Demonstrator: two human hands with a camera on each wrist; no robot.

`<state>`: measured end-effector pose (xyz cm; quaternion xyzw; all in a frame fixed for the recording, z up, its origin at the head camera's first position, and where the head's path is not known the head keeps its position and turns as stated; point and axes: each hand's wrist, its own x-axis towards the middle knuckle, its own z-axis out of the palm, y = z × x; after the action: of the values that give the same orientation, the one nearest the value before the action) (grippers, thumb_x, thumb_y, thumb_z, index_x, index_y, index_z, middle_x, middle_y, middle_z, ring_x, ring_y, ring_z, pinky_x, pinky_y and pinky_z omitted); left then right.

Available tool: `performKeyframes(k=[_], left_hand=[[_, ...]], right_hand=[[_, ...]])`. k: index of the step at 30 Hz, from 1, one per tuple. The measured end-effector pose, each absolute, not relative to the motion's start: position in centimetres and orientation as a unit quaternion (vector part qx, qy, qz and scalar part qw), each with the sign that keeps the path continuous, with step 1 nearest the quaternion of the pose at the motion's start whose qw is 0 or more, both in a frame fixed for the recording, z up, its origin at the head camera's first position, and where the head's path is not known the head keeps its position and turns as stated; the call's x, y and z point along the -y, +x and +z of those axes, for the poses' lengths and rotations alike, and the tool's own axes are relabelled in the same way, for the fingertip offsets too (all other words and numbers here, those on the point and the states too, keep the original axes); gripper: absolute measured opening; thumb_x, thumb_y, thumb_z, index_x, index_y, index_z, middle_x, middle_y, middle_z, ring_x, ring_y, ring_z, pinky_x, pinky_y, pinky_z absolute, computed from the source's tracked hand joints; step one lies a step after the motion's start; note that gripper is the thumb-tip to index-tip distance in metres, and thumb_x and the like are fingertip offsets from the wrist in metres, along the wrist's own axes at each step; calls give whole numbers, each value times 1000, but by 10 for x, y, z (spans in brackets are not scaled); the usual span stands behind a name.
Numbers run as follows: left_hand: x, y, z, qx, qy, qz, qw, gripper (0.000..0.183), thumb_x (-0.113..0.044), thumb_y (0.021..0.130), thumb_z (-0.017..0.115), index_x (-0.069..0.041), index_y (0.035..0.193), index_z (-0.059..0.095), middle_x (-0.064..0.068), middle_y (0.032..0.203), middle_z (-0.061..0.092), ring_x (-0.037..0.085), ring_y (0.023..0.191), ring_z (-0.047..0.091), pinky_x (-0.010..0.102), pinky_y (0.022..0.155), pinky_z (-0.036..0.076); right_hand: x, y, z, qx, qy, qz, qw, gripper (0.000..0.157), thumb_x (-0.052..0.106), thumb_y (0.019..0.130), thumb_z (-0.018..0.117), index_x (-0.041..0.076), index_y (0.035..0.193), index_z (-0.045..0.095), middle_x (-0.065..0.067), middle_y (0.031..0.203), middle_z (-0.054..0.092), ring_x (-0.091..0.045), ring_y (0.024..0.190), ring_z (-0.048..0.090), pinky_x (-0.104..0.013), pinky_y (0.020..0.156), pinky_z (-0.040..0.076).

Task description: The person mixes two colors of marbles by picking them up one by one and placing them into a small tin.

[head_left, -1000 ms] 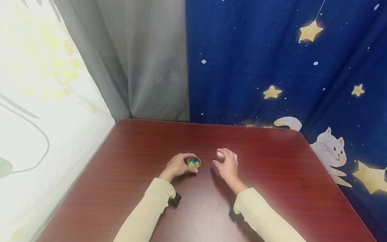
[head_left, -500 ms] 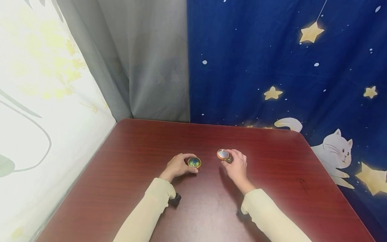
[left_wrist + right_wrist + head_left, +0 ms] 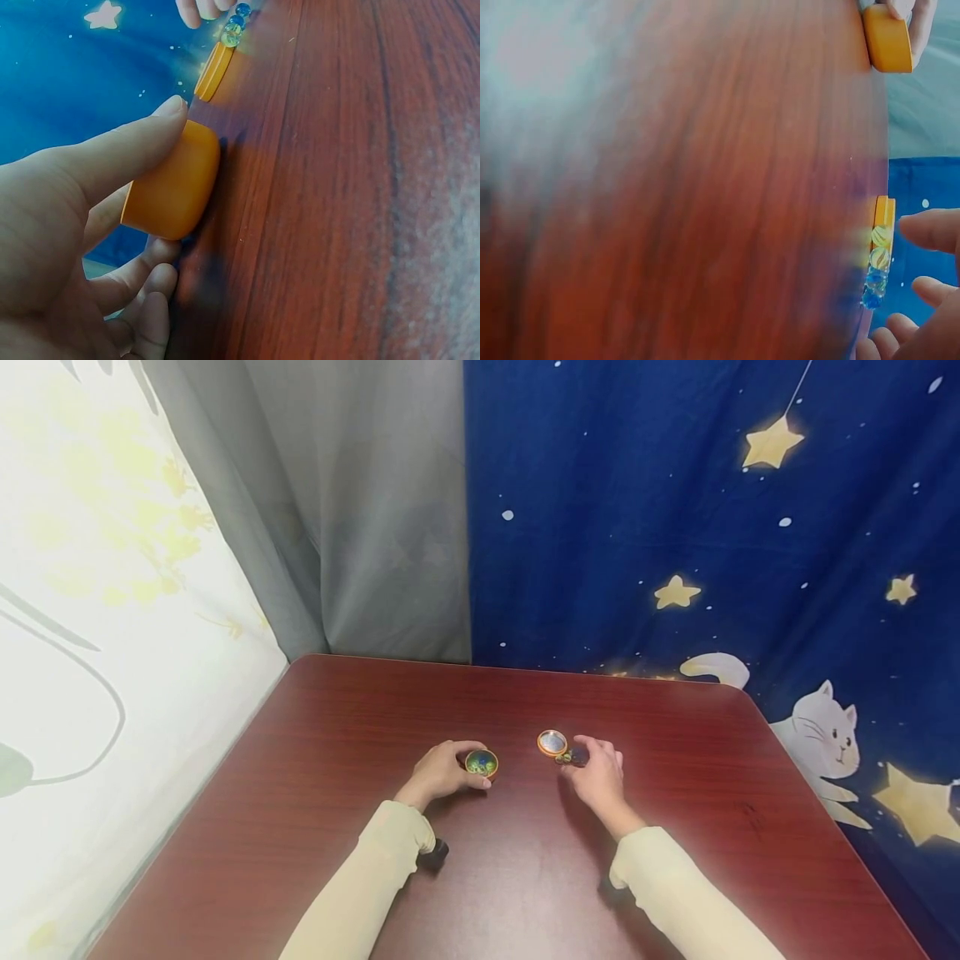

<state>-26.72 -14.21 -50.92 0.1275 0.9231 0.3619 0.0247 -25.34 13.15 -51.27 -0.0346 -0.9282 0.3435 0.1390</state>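
My left hand (image 3: 442, 770) grips an orange tub (image 3: 172, 184) by its sides, thumb and fingers around the wall. Seen from above, the tub holds green and blue glass marbles. To its right an orange lid (image 3: 552, 742) lies on the table, a shiny silvery face upward. Several clear marbles (image 3: 877, 262) with yellow and blue swirls rest in a row against the lid. Just right of these marbles is my right hand (image 3: 597, 772), its thumb and fingers spread around them. In the right wrist view its fingertips (image 3: 919, 227) stand slightly apart from the marbles.
A dark red wood-grain table (image 3: 480, 877) lies under both hands. Behind it hang a grey curtain (image 3: 390, 510) and a blue curtain (image 3: 600, 510) with stars and a white cat. A white patterned cloth (image 3: 112, 652) hangs along the left side.
My right hand has drawn to the right, away from the lid. The lid and the marbles beside it, mostly covered before, now show. The left hand and tub have kept their place.
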Motion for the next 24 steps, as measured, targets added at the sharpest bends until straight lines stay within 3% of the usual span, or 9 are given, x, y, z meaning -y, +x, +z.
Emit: performKeyframes(k=[9, 24], left_hand=[[143, -266, -509, -924, 125, 361, 24, 61, -42, 62, 91, -32, 118, 68, -10, 90, 64, 10, 85, 58, 38, 74, 45], [141, -265, -508, -923, 126, 363, 21, 61, -42, 62, 91, -32, 117, 68, -10, 90, 64, 10, 84, 57, 37, 73, 44]], right_hand=[[-138, -256, -514, 937, -32, 330, 109, 60, 6, 71, 80, 3, 127, 57, -20, 113, 61, -40, 107, 47, -51, 90, 35], [-141, -261, -514, 940, -39, 321, 105, 54, -2, 76, 71, 3, 127, 57, -17, 99, 63, -38, 98, 50, -50, 85, 38]])
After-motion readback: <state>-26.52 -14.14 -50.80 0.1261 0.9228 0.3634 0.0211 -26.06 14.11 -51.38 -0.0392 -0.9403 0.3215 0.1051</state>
